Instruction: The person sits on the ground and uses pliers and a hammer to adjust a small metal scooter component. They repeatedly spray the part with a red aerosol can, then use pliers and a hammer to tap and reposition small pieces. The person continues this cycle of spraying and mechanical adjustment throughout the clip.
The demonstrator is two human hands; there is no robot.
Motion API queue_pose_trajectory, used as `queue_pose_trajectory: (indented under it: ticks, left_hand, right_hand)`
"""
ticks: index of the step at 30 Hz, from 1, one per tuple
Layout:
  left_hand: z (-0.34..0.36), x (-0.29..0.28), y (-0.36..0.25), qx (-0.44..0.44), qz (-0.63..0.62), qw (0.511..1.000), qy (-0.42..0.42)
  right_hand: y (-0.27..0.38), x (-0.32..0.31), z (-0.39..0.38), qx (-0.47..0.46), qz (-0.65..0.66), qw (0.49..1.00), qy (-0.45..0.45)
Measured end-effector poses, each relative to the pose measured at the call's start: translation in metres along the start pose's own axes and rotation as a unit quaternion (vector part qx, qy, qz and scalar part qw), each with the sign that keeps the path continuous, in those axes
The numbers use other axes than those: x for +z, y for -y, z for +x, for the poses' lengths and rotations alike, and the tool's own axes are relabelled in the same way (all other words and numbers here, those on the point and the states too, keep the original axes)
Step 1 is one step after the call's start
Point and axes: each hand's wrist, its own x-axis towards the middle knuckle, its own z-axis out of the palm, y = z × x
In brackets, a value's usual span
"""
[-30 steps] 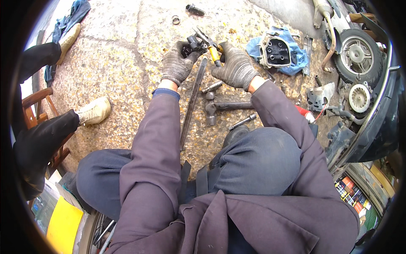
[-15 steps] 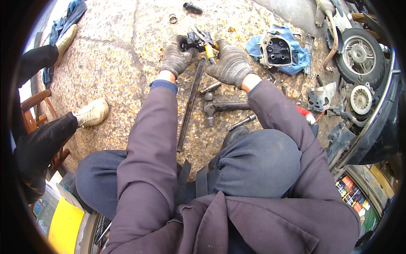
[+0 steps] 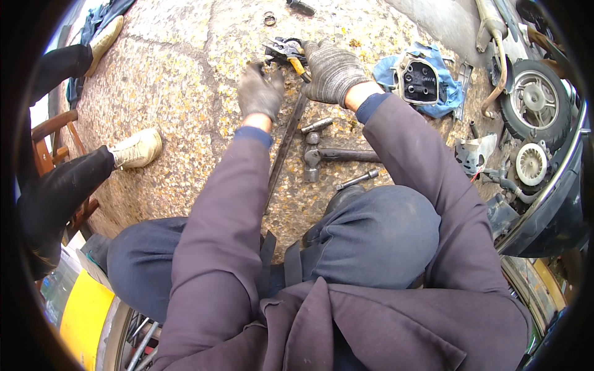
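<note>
My right hand (image 3: 334, 71), in a grey knit glove, is closed round a pair of pliers with yellow-and-black handles (image 3: 298, 63). One yellow handle shows beside its fingers. At the metal jaws (image 3: 283, 46) sits a small dark part, whose kind I cannot make out. Just below and left of it is my left hand (image 3: 260, 94), gloved too and smeared by motion, so its fingers are unclear. A long dark metal bar (image 3: 286, 142) lies on the ground beneath the hands. Nearer to me are a ball-peen hammer (image 3: 337, 154) and a short metal socket-like piece (image 3: 317, 125).
A cover-like engine part (image 3: 419, 81) rests on a blue cloth at the right. Beyond it stand a wheel (image 3: 535, 102) and a pale round fan (image 3: 530, 164). A metal rod tool (image 3: 357, 179) lies by my knee. Another person's shoe (image 3: 137, 148) is at the left.
My left hand has come off the dark part and dropped toward me. My right hand has moved up slightly with the pliers. The whole view has shifted a little.
</note>
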Motion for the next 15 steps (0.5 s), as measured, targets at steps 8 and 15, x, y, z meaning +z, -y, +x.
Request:
queue_pose_trajectory:
  ticks: [8,15]
  left_hand:
    - [-0.112,0.031,0.052,0.019,0.210,0.973,0.094]
    - [-0.111,0.039,0.059,-0.030,0.252,0.962,0.103]
  right_hand:
    - [-0.003,0.000,0.012,-0.028,-0.014,0.999,0.019]
    - [-0.002,-0.005,0.012,-0.040,0.007,0.999,0.005]
